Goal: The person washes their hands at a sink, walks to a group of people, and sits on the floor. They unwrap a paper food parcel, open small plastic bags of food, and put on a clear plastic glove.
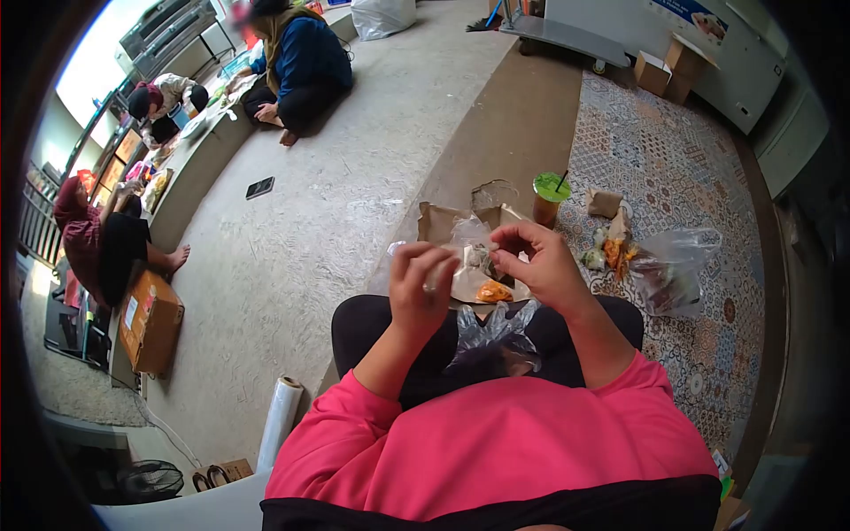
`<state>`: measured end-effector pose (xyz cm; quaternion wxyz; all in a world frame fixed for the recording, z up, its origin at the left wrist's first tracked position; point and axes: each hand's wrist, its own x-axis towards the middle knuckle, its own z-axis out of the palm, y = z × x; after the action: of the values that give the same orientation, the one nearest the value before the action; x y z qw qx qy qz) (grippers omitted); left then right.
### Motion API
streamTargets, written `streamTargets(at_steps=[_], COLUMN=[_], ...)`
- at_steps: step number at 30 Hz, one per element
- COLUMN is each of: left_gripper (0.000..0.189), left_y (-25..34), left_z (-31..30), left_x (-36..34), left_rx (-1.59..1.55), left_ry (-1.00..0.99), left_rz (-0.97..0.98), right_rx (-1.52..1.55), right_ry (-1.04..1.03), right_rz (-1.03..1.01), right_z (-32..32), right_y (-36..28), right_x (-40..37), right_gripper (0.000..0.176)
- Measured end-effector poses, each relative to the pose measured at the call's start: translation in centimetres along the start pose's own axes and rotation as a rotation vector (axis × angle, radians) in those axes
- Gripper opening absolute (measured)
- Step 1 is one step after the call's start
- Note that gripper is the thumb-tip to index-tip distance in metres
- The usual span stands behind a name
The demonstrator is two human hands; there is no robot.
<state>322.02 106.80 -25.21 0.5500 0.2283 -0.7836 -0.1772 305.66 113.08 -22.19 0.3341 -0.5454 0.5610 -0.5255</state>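
Observation:
My left hand (422, 288) is raised at the left of an opened brown paper wrapper (434, 219), its fingers curled together; what they hold, if anything, I cannot make out. My right hand (542, 265) hovers over the wrapper's right side, thumb and fingertips pinched; any small thing in the pinch is too small to name. On the wrapper lie orange food (494, 291) and a crumpled clear plastic piece (469, 232). A clear plastic bag (496, 341) rests in my lap. Behind the wrapper stands a cup of brown drink with a green lid (552, 186) and dark straw.
Right of me lie small food packets (611, 243) and a clear plastic bag (677, 265) on patterned flooring. A phone (259, 188) lies on the concrete. At left are a cardboard box (152, 323), a plastic wrap roll (281, 420) and several seated people. A trolley (567, 44) stands behind.

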Motion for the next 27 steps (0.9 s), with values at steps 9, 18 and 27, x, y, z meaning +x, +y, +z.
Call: streamTargets(at_steps=[9, 18, 27], left_gripper=[0.016, 0.012, 0.011], left_y=[0.4, -4.5, -9.2], left_z=[1.7, 5.5, 7.0], left_x=[2.3, 2.0, 4.1], left_rx=[-0.029, -0.384, -0.216], left_ry=[-0.178, -0.221, -0.241], left_rz=[-0.042, -0.39, -0.584], right_rx=[-0.132, -0.393, -0.865], right_ry=[0.102, 0.104, 0.114], right_rz=[-0.056, -0.111, -0.655], right_z=[1.0, 0.5, 1.4], right_y=[-0.4, 2.6, 8.0], right_x=[0.4, 3.4, 9.3], right_gripper=[0.017, 0.018, 0.01])
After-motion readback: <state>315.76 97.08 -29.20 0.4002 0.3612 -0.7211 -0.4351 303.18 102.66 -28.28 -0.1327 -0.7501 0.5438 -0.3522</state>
